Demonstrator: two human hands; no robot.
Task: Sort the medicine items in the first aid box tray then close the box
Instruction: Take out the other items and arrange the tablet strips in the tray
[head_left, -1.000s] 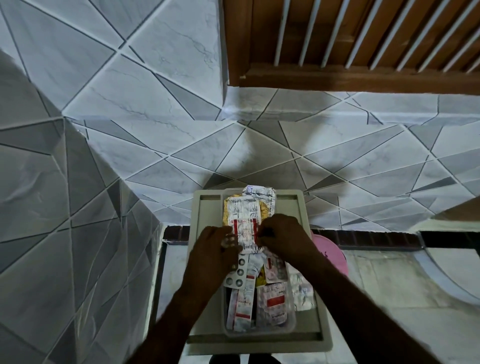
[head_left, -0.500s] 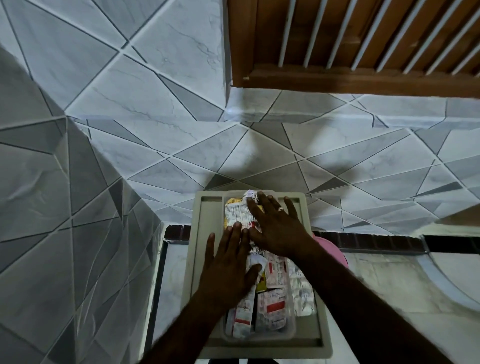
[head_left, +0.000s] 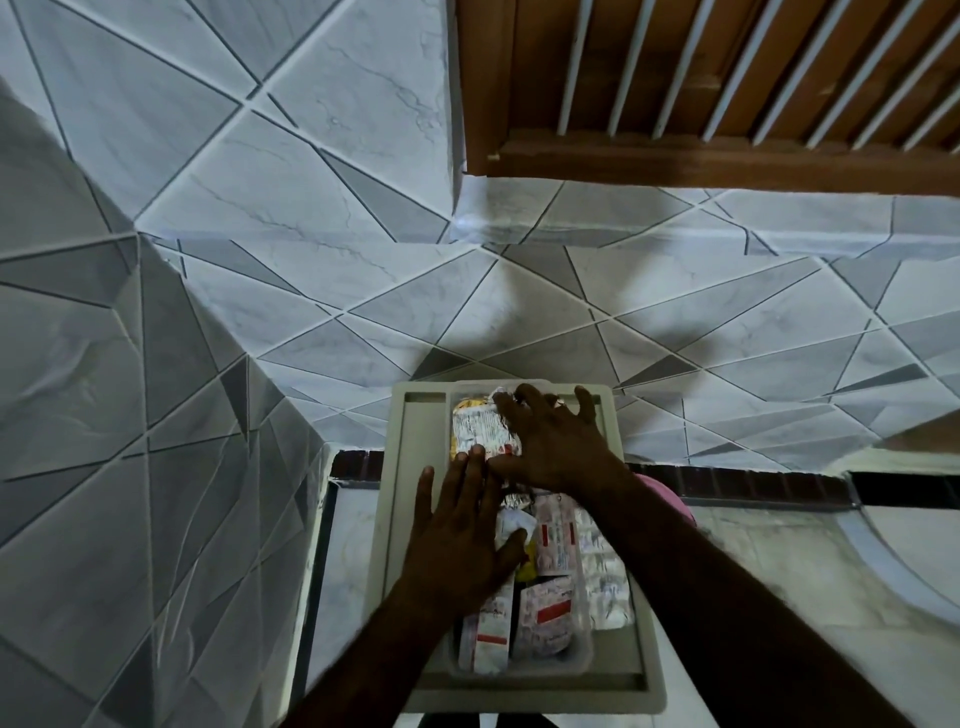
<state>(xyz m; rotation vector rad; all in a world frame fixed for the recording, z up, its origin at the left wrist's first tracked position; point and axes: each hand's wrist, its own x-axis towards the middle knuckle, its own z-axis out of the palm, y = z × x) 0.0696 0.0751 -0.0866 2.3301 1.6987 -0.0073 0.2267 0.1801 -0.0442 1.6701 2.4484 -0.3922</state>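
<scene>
The grey first aid box tray (head_left: 410, 519) lies in front of me, with a clear inner compartment (head_left: 576, 662) full of blister strips. Several silver and red-striped strips (head_left: 550, 608) fill the near part, and a yellow-backed strip (head_left: 475, 428) lies at the far end. My left hand (head_left: 462, 535) lies flat on the strips at the tray's middle, fingers spread. My right hand (head_left: 550, 441) presses flat on the far strips, fingers apart. Neither hand grips anything. One silver strip (head_left: 605, 571) hangs over the compartment's right side.
A tiled wall (head_left: 208, 312) rises just behind and to the left of the tray. A pink object (head_left: 667, 496) shows behind my right forearm. A wooden window frame (head_left: 675, 161) sits above. A white counter (head_left: 831, 597) extends to the right.
A second ago both hands pinched a strip at the tray's middle. They have let go and now lie flat, the right hand farther back, the left hand over the middle.
</scene>
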